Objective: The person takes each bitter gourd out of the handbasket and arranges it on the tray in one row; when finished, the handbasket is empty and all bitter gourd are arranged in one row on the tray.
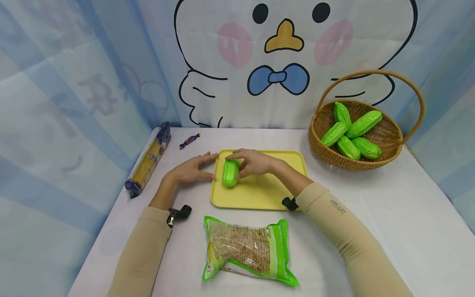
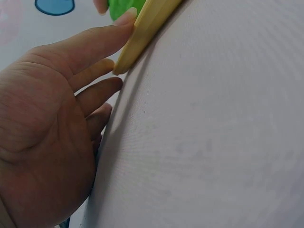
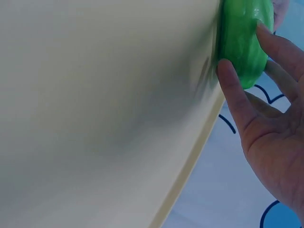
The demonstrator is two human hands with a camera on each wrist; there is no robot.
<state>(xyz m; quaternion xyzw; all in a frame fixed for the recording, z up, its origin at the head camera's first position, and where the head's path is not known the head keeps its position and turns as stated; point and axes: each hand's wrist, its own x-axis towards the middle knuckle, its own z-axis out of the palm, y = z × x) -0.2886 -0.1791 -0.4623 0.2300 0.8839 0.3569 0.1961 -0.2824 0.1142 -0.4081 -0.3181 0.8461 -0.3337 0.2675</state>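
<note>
Looking down from the head view, nearest to me lay a green-edged bag of noodles (image 1: 246, 251) on the white table (image 1: 408, 231), just short of the yellow tray (image 1: 267, 192). My two sleeved forearms ran past it on either side, each with a small black camera mount at the wrist.

My right hand (image 1: 256, 162) reached over the tray from the right. Its fingers (image 3: 237, 95) and thumb were curled round a green toy gourd (image 1: 230, 173), grasping it at the top and side. The gourd rested on the tray's floor, close to the left rim and in the tray's far half. The right wrist view confirmed this: the gourd (image 3: 244, 40) sat against the yellow surface with my fingertips pressed to it.

My left hand (image 1: 191, 169) lay flat on the table just outside the tray's left edge, fingers straight and relaxed, grasping nothing. In the left wrist view its fingertips (image 2: 121, 21) touched the tray's rim (image 2: 142, 33).

Further left, a long packet of spaghetti (image 1: 148, 161) lay near the table's edge, well apart from the tray. Beyond it sat a small purple wrapped sweet (image 1: 189, 140).

At the far right stood a wicker basket (image 1: 323, 144) with a hoop handle, holding five more green gourds (image 1: 350, 132). Behind everything hung a curtain printed with a cartoon duck (image 1: 285, 37).
</note>
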